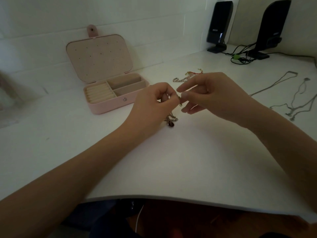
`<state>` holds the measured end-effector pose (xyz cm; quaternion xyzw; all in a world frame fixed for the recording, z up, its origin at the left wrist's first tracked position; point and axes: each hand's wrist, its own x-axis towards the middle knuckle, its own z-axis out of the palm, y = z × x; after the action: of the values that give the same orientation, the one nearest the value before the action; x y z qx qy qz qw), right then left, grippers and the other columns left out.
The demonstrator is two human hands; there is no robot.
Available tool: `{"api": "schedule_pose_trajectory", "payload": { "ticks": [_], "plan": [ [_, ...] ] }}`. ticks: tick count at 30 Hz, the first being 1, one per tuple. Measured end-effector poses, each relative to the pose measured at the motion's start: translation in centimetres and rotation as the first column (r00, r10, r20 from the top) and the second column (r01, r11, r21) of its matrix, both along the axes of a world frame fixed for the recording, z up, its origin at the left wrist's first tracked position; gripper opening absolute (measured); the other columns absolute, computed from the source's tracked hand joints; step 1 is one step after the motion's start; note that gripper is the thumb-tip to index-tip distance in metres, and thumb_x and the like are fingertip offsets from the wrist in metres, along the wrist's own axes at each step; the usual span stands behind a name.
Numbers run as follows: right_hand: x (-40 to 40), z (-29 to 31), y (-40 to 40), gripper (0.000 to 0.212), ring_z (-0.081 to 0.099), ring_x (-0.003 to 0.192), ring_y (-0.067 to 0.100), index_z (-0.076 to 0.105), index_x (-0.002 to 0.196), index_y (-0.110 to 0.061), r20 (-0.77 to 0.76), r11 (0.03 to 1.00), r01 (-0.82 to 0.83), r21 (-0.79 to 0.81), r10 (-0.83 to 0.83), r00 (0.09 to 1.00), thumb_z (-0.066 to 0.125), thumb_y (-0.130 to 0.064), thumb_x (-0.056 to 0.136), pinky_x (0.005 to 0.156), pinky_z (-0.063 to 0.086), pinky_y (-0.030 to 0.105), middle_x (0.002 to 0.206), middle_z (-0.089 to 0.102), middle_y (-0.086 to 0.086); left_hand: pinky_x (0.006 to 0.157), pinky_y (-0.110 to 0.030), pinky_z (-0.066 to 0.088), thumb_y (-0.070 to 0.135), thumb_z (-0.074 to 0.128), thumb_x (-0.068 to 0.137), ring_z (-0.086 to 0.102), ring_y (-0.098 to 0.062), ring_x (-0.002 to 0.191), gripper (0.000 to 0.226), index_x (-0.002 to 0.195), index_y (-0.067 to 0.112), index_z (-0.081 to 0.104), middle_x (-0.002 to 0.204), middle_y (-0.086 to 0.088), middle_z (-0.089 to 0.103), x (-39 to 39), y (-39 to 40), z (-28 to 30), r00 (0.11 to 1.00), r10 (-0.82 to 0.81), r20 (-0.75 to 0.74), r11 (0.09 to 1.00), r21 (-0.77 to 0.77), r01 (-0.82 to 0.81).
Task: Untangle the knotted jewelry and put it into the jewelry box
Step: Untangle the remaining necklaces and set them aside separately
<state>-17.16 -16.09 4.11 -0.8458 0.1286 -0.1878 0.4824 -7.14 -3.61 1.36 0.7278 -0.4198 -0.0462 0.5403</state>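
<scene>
Knotted gold chain with a dark red teardrop pendant (171, 124) hangs between both hands above mid-worktop; left hand (157, 100) and right hand (211, 93) each pinch it. Untangling looks unfinished. The open pink jewelry box (109, 103), toward the far left edge, appears empty.

Single head-worn view, facing forward and down, near the white table (171, 160)
</scene>
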Motion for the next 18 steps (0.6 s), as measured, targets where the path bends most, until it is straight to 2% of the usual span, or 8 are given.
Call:
{"api": "schedule_pose_trajectory", "payload": {
  "ticks": [3, 6, 11, 15, 18],
  "plan": [
    [-0.23, 0.17, 0.16, 0.008, 0.072, 0.069, 0.014, 0.072, 0.088, -0.010, -0.037, 0.998, -0.050, 0.027, 0.051, 0.998, 0.064, -0.007, 0.088, 0.064, 0.058, 0.020, 0.076, 0.074, 0.004, 0.050, -0.009, 0.031, 0.013, 0.063, 0.086, 0.040, 0.000, 0.050, 0.023, 0.065, 0.020, 0.058, 0.050, 0.013, 0.040, 0.04, -0.06, -0.07, 1.000, -0.009, -0.004, 1.000, 0.006, 0.010],
    [-0.24, 0.20, 0.21, 0.010, 0.072, 0.068, 0.013, 0.071, 0.081, -0.013, -0.036, 0.998, -0.045, 0.048, 0.046, 0.998, 0.065, -0.007, 0.087, 0.063, 0.057, 0.019, 0.074, 0.074, 0.004, 0.052, -0.013, 0.032, 0.023, 0.063, 0.079, 0.040, 0.000, 0.050, 0.015, 0.065, 0.024, 0.058, 0.049, 0.015, 0.041, 0.00, 0.00, -0.11, 0.999, -0.045, -0.022, 0.999, 0.006, 0.045],
    [-0.14, 0.10, 0.02, 0.009, 0.072, 0.067, 0.014, 0.070, 0.082, -0.007, -0.036, 0.998, -0.031, 0.052, 0.032, 0.999, 0.064, -0.005, 0.089, 0.062, 0.057, 0.020, 0.072, 0.073, 0.004, 0.058, -0.024, 0.033, 0.029, 0.056, 0.071, 0.038, -0.003, 0.052, 0.009, 0.064, 0.023, 0.056, 0.047, 0.014, 0.040, -0.07, -0.03, -0.12, 0.997, -0.063, -0.045, 0.997, 0.035, 0.064],
    [0.01, -0.11, 0.14, 0.009, 0.072, 0.068, 0.016, 0.066, 0.079, -0.007, -0.033, 1.000, -0.022, 0.010, 0.022, 0.999, 0.064, -0.004, 0.087, 0.067, 0.060, 0.026, 0.074, 0.072, 0.009, 0.045, -0.018, 0.028, 0.029, 0.053, 0.070, 0.033, -0.004, 0.045, 0.012, 0.059, 0.025, 0.055, 0.051, 0.009, 0.041, -0.25, -0.01, 0.16, 0.989, -0.081, -0.127, 0.994, 0.066, 0.090],
    [0.08, -0.11, 0.22, 0.014, 0.072, 0.070, 0.018, 0.064, 0.075, -0.008, -0.036, 0.996, -0.047, 0.079, 0.050, 0.998, 0.063, -0.001, 0.087, 0.068, 0.059, 0.027, 0.073, 0.072, 0.011, 0.046, -0.021, 0.026, 0.031, 0.051, 0.070, 0.032, -0.005, 0.045, 0.014, 0.056, 0.027, 0.055, 0.052, 0.008, 0.041, -0.25, -0.05, 0.23, 0.982, -0.087, -0.167, 0.992, 0.078, 0.101]
  ]
}}
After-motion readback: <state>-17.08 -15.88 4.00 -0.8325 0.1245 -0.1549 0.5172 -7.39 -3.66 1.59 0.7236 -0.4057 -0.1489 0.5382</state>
